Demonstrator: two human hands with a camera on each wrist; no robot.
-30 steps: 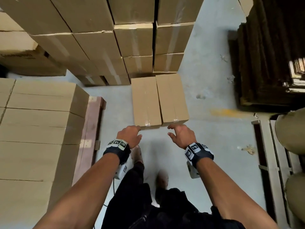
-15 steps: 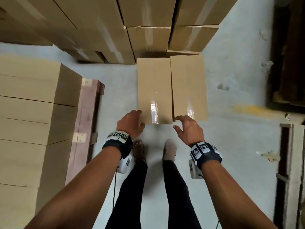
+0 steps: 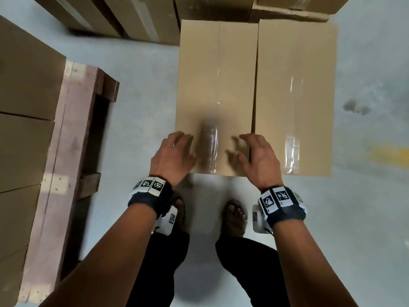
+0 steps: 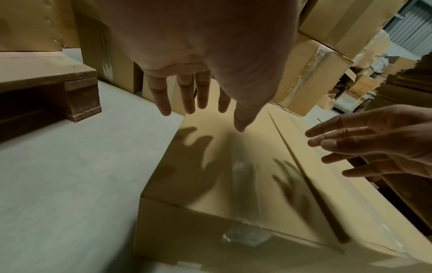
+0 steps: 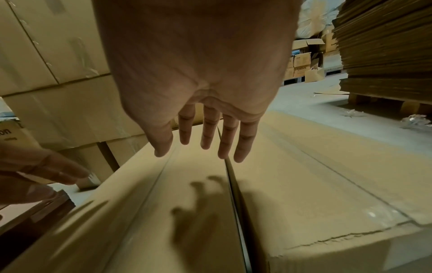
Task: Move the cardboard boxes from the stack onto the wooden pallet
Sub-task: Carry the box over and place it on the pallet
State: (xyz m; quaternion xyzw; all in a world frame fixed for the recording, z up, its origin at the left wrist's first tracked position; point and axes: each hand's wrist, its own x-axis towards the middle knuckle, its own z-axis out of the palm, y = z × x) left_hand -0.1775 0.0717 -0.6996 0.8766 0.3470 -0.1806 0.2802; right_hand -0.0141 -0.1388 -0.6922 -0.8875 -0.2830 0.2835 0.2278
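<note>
Cardboard box (image 3: 215,96) sits on the floor beside its twin (image 3: 295,96), right of the wooden pallet (image 3: 66,140) — left hand (image 3: 171,155) and right hand (image 3: 257,158) hover above, fingers spread, holding nothing, likely poised to grip its sides.

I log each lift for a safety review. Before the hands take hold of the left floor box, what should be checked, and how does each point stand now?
1. Both hands free: left hand and right hand open, holding nothing. Ok.
2. Hands over the left box: ok, though the right hand sits at the seam with the right box.
3. Grip made: not ok; shadows in the wrist views show the hands above the lid.
4. Box taped shut: ok.
5. Free space on the wooden pallet: only an edge strip shows; cannot tell.
6. Box weight: cannot tell.
</note>
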